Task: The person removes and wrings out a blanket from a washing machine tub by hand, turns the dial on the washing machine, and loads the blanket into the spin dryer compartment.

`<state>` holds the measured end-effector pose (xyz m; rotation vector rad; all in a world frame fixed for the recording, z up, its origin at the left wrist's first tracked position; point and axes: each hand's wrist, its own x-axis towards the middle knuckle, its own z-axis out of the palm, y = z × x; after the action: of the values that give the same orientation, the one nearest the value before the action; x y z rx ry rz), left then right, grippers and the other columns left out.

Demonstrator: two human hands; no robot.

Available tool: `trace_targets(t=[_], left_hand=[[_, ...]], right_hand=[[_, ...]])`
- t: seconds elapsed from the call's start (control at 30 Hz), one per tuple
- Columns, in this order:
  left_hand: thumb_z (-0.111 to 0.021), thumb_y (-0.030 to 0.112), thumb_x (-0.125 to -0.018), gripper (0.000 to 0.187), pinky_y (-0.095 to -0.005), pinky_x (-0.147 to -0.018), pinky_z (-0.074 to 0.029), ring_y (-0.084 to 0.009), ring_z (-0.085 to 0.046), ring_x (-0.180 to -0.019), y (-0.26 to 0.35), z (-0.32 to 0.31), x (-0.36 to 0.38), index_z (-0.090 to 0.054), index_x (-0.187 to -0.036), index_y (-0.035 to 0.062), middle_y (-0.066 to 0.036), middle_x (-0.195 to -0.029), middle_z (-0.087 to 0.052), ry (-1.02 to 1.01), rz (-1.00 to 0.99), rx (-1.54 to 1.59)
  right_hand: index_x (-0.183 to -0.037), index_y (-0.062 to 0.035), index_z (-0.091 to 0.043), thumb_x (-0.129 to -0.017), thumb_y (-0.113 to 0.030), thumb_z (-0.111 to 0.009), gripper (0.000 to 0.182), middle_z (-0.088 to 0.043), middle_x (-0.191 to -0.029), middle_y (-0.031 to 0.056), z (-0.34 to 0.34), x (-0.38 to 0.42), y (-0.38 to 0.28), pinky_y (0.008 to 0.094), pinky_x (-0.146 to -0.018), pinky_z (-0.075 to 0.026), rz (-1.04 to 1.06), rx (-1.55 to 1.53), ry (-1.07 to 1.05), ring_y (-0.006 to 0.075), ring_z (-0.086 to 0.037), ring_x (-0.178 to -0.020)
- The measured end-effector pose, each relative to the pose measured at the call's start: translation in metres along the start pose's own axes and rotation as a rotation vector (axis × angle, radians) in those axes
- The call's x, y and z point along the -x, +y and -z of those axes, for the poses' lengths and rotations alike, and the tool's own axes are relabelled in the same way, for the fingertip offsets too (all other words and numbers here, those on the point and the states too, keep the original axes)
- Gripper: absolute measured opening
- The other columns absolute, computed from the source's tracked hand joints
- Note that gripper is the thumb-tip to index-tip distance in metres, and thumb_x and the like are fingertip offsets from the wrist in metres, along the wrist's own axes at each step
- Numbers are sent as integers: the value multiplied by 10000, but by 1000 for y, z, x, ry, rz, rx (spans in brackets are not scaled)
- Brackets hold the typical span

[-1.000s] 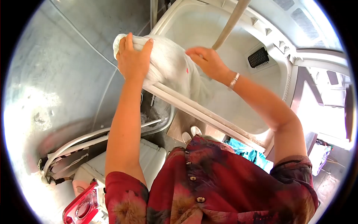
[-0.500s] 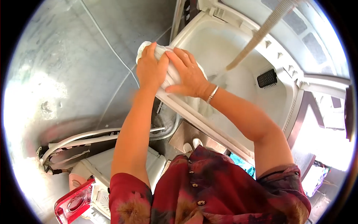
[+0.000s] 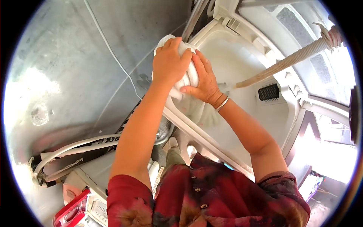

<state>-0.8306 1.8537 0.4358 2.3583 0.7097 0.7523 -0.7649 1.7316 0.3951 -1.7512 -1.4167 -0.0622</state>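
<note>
A bunched-up white cloth [image 3: 193, 76] is pressed between my two hands at the left corner of a white washing machine tub [image 3: 227, 45]. My left hand [image 3: 170, 62] lies over its top and left side, fingers curled round it. On the other side, my right hand [image 3: 205, 81] grips it with the thumb toward me. Below my right hand, pale fabric [image 3: 206, 113] lies in the tub, partly hidden by my arm. The cloth's exact kind cannot be made out.
A beige ribbed hose [image 3: 280, 70] reaches into the tub from the right, water at its tip. A black bristled filter [image 3: 269, 92] sits on the tub's far wall. Metal sheeting [image 3: 75, 56] with a white cord [image 3: 107, 43] stands left. A red-framed plastic item [image 3: 72, 212] lies low left.
Both hands and the cloth have shifted slightly right in view, and the cloth looks more rounded and compressed. My view has turned a little, showing more of the hose.
</note>
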Motion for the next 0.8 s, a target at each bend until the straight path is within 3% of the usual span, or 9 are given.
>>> trace_targets(t=[0.03,0.1,0.23,0.3,0.43,0.53,0.6,0.63,0.8], left_hand=[[-473,293,-726,452,-373,-839,-368,-323,-439,-989,-2,0,2,-472,-1108,52,-87,-1130,-481,-10,-5,13],[-479,307,-718,462,-385,-833,-369,-332,-440,-975,-2,1,0,-472,-1103,51,-90,-1135,-475,-15,-28,5],[-492,308,-722,458,-363,-875,-344,-331,-449,-992,-3,5,1,-481,-1099,47,-124,-1134,-480,-46,-50,35],[-496,306,-721,471,-364,-883,-335,-326,-427,-1016,-2,5,1,-468,-1115,51,-116,-1153,-463,-55,-29,5],[-495,307,-722,478,-362,-889,-330,-312,-405,-1043,-1,5,-1,-458,-1126,55,-107,-1175,-444,-90,-24,15],[-497,307,-722,484,-363,-895,-324,-311,-405,-1040,-2,7,-1,-451,-1132,53,-106,-1175,-443,-98,-18,40],[-476,309,-724,490,-395,-851,-340,-331,-408,-992,-4,4,-1,-433,-1140,53,-99,-1158,-440,-85,-56,31],[-476,309,-724,490,-395,-851,-340,-331,-408,-992,-5,3,-1,-433,-1140,53,-99,-1158,-440,-79,-58,33],[-537,259,-698,418,-425,-749,-392,-344,-467,-884,-11,0,-1,-476,-1063,67,-92,-1050,-492,77,-190,7]], right_hand=[[-1233,-16,-298,-605,-482,-648,857,-259,-1272,209,1,3,0,393,-958,-259,-12,13,1,359,-277,-1159],[-1231,-17,-312,-710,-372,-593,691,-282,-1282,178,8,9,8,374,-947,-273,-159,-376,-14,292,-295,-1168],[-1177,9,-399,-810,-243,-478,452,-471,-1146,126,6,62,57,278,-899,-315,-825,-424,146,207,-442,-1051],[-1148,14,-429,-801,-201,-484,411,-510,-1085,111,12,83,63,256,-862,-346,-1065,-219,-231,189,-477,-1003],[-1151,16,-422,-798,-177,-484,407,-516,-1063,110,3,126,81,251,-848,-363,-1118,56,-349,179,-481,-995],[-1159,-29,-421,-776,-171,-498,416,-524,-1037,133,0,112,61,306,-820,-391,-946,-12,-144,216,-503,-942],[-1177,-26,-394,-796,-179,-475,419,-484,-1077,159,11,75,27,327,-845,-372,-746,-311,165,248,-472,-989],[-1177,-26,-394,-796,-179,-475,419,-484,-1077,159,19,52,9,327,-845,-372,-739,-307,165,248,-472,-989],[-1143,5,-404,-814,-194,-458,388,-427,-1123,190,22,-48,-39,338,-877,-335,-116,-245,306,280,-414,-1055]])
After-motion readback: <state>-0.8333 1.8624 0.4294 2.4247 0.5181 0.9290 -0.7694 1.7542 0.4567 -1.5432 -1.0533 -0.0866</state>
